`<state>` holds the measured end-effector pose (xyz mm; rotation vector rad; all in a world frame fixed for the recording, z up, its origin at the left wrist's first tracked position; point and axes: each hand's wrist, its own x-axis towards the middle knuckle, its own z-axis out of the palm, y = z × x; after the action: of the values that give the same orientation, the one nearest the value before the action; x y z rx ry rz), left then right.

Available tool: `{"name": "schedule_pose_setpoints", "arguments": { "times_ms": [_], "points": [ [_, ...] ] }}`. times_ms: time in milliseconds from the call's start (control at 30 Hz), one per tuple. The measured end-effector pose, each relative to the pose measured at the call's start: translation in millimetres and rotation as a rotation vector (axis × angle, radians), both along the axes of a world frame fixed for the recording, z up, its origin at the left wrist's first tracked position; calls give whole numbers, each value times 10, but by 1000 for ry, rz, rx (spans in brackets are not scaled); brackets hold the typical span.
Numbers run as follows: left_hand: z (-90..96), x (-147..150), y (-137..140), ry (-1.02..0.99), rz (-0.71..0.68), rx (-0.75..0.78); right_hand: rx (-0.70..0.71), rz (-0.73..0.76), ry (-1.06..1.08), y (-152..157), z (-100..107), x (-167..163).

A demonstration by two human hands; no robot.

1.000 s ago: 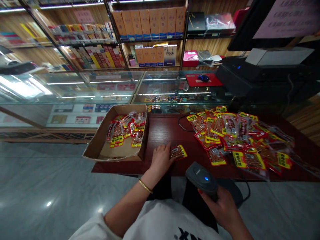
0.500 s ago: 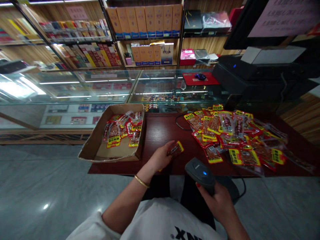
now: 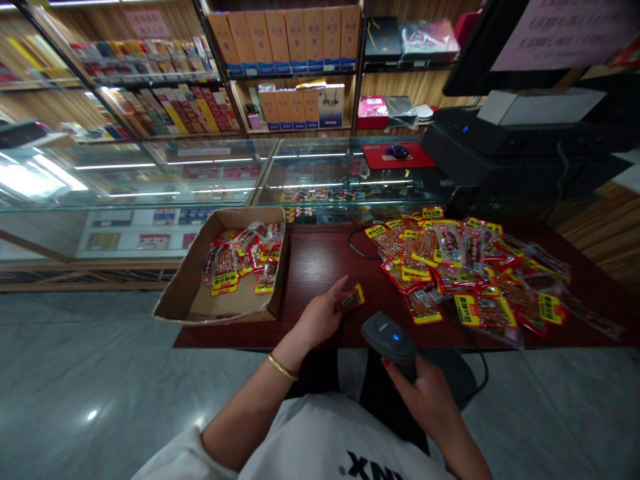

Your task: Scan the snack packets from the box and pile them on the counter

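Note:
My left hand point(image 3: 320, 319), with a gold bangle at the wrist, holds a small snack packet point(image 3: 351, 299) with yellow ends just above the table's front part. Its index finger points forward and the other fingers are partly hidden. In my right hand point(image 3: 425, 393) is a dark barcode scanner point(image 3: 389, 338) with a blue light on top, its head turned toward the packet. To the left, a cardboard box point(image 3: 200, 310) contains several red and yellow snack packets point(image 3: 243, 257). A large heap of similar packets point(image 3: 445, 260) lies on the table to the right.
The dark red wooden table point(image 3: 320, 253) meets a glass display counter point(image 3: 210, 173). A mouse point(image 3: 397, 151) on a red pad, a monitor point(image 3: 480, 40) and a black machine point(image 3: 515, 147) stand behind. The scanner's cable point(image 3: 483, 363) hangs at the table's front edge.
The scanner in my right hand has shifted left, nearer the packet. My left index finger has straightened forward while the packet stays in that hand. The view has shifted slightly.

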<state>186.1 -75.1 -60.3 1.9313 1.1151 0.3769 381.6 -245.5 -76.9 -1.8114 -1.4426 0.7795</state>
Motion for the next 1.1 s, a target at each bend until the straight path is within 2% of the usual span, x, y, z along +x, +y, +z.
{"name": "schedule_pose_setpoints", "arguments": {
  "times_ms": [167, 367, 500, 600, 700, 800, 900, 967, 1033, 1100],
  "points": [
    [11, 10, -7, 28, 27, 19, 4, 6, 2, -4, 3, 18],
    [-22, 32, -5, -88, 32, -64, 14, -30, 54, 8, 42, 6],
    [-125, 165, 43, -281, 53, -232, 40, -49, 111, -50, 105, 33],
    [-167, 451, 102, -406, -66, -360, 70, -97, 113, -146, 123, 100],
    [-121, 917, 129, -440, -228, -366, 85, -133, 101, -269, 119, 177],
    [15, 1426, 127, -447, -363, -275, 72, -143, 107, -383, 121, 232],
    [180, 1760, 168, -460, -466, -64, 47, -192, 111, -477, 103, 274],
    [249, 1834, 275, -423, -380, 93, 40, -233, 110, -526, 60, 311],
    [265, 1826, 470, -383, -148, 199, 44, -257, 103, -554, 1, 355],
    [242, 1808, 740, -410, 107, 188, 52, -263, 89, -553, -48, 392]
  ]
}}
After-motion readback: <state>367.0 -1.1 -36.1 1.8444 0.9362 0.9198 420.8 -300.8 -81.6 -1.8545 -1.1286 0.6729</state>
